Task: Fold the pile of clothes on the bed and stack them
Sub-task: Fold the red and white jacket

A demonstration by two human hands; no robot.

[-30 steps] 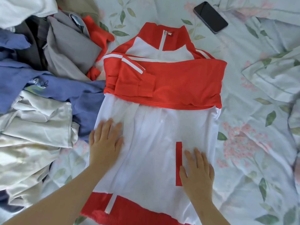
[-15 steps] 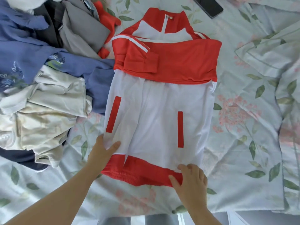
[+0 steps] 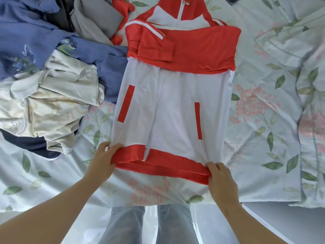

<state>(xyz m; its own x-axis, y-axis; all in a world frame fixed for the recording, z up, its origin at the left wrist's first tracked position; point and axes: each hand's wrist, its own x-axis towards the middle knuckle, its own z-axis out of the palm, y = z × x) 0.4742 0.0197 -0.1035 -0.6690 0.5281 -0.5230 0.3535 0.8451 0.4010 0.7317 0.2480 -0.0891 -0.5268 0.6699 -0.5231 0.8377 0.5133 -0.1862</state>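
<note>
A red and white zip jacket [image 3: 175,106] lies flat on the bed, collar away from me, with both red sleeves folded across its chest. My left hand [image 3: 102,160] pinches the left corner of its red hem. My right hand [image 3: 220,176] pinches the right corner of the hem, and the hem is lifted slightly off the sheet. A pile of unfolded clothes [image 3: 49,73] sits to the left: blue, cream, grey, dark and red pieces, touching the jacket's left side.
The floral bedsheet [image 3: 263,138] spreads to the right of the jacket, with a rumpled floral cover [image 3: 299,50] at the far right. A dark phone [image 3: 233,0] peeks in at the top edge. The bed's near edge runs just below my hands.
Both hands slid down the jacket from its white body to the red hem and took hold of its two corners. The camera view shifted toward the bed's near edge.
</note>
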